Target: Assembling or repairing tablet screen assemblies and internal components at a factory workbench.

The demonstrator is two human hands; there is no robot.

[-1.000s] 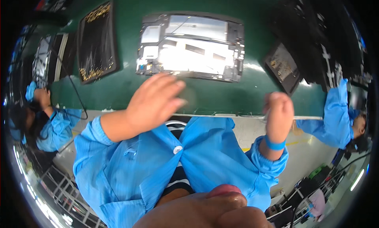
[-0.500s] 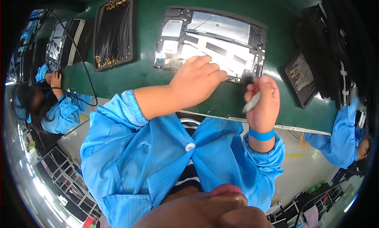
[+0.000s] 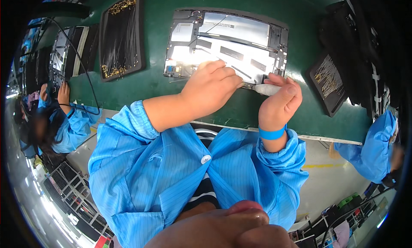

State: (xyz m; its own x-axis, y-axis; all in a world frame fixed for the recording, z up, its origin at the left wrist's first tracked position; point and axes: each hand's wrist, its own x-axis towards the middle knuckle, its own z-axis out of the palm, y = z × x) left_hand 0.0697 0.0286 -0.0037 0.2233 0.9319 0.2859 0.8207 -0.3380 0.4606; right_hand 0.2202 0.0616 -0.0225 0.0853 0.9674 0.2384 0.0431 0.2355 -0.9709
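I am leaning over the green counter (image 3: 128,91) with both hands working at the near edge of an opened flat device (image 3: 227,46), its metal back plate and dark strips lying bare and face up. My left hand (image 3: 210,91) is resting with curled fingers on the near right part of that device, touching its edge, and I cannot tell whether it is pinching anything. My right hand (image 3: 281,104) is closing around a slim white tool (image 3: 266,89), which is lying nearly level with its tip pointing left toward my left fingers, just at the device's near right corner. The two hands are sitting close together, almost touching. To the left, well apart from the device, a dark tray (image 3: 120,35) of gold-tipped parts is taking up the far counter, with bare green surface between them. To the right, a smaller dark tray (image 3: 328,83) is sitting tilted near the counter's right side. The counter's near edge is running just under my wrists. Another person's sleeve (image 3: 73,123) is showing at the far left.
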